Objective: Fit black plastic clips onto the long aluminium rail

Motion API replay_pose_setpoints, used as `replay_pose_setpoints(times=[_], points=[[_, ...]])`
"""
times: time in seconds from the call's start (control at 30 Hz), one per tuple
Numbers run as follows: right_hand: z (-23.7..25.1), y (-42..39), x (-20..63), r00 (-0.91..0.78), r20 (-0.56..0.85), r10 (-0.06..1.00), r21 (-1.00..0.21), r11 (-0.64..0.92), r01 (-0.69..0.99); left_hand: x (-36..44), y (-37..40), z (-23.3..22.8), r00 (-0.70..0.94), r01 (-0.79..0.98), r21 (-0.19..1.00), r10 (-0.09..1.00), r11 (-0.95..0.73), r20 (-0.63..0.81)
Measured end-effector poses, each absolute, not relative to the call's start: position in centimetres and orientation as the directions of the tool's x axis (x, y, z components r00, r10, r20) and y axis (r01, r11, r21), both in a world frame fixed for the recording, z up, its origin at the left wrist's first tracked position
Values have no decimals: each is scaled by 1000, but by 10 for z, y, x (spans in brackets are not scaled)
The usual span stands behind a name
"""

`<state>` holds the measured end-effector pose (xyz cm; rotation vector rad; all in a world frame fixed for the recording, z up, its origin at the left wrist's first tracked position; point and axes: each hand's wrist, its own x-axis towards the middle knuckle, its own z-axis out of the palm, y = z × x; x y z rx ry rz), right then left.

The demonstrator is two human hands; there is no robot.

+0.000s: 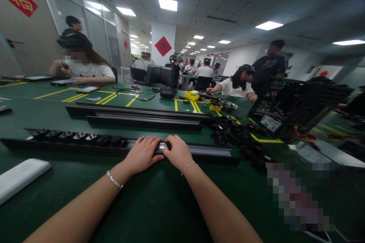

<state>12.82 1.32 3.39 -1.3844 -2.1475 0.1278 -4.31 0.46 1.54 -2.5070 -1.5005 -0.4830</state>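
both hands rest side by side on a long black metal rail [199, 151] lying across the green table [159, 197]; the left hand [142, 154] lies flat, the right hand [178, 152] pinches a small black part [169, 145].

A green bench [159, 205] crowded with parts, in a busy workshop

Two long black rails [142, 117] lie side by side across the middle of the bench, with yellow tape lines [108, 98] marked behind them. A flat white slab [19, 176] sits at the near left edge. A heap of small black parts [242, 140] spreads to the right, just beside an open black computer case [291, 110] tilted on its side. Farther back are a yellow tray [191, 95], a black pouch [168, 92] and a loose cable [137, 93]. Seated people [85, 68] work at the far side, and red diamond signs [163, 46] hang on a pillar and on the left wall.
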Motion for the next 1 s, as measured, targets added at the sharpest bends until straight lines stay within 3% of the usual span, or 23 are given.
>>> replay_pose_setpoints(times=[0.27, 0.57, 1.0], points=[[33, 15, 140, -291, 409, 865, -385, 453, 804, -43, 5, 15, 441, 879, 1, 816, -476, 374], [32, 10, 135, -218, 453, 864, -282, 371, 885, -43, 5, 15, 442, 882, -18, 813, -472, 379], [34, 12, 133, -166, 381, 909, -338, 305, 890, -43, 5, 15, 444, 878, -9, 810, -478, 382]])
